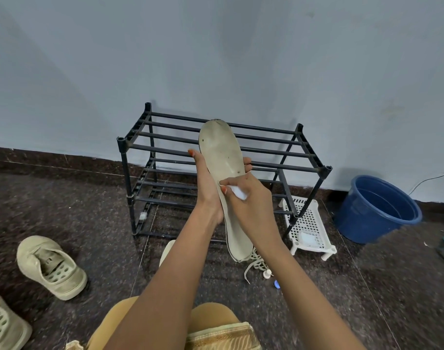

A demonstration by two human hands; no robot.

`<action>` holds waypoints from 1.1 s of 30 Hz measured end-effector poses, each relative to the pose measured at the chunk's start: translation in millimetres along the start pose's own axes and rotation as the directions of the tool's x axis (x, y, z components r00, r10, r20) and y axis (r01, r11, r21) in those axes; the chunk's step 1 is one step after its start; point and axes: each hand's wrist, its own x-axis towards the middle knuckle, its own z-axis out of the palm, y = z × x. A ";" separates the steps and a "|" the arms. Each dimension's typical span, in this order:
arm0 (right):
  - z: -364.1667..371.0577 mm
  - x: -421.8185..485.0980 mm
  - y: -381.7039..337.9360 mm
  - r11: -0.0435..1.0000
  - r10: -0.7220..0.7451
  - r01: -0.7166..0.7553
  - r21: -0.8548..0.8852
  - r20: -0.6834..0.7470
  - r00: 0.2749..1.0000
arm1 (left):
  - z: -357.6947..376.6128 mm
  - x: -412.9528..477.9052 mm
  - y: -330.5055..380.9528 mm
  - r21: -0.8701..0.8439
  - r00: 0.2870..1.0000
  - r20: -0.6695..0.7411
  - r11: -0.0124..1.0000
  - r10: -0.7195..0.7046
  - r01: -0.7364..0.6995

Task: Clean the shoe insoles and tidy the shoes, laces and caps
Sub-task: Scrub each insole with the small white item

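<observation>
Two grips: left hand (206, 190) wraps insole (220, 147), right hand (250, 198) pinches half-hidden white wad (239, 193); lower-left shoe (1, 324) cropped.

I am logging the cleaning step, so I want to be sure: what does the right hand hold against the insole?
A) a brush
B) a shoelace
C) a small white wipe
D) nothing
C: the right hand pinches a small white wipe against the insole, which the left hand holds.
</observation>
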 end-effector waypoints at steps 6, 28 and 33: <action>-3.9 -13.3 -0.2 0.997 0.023 -0.027 0.070 0.064 0.998 | 0.2 0.1 1.8 -0.084 0.999 -0.001 0.996 0.040 -0.040; 0.0 -2.3 9.8 0.986 -0.148 0.143 -0.091 -0.053 0.988 | 2.0 -0.8 0.5 -0.013 1.000 0.014 1.000 0.022 -0.022; 2.1 -10.5 12.1 0.988 -0.137 0.133 -0.082 -0.042 0.990 | 1.7 0.9 -0.2 -0.047 0.999 -0.002 0.998 0.033 -0.033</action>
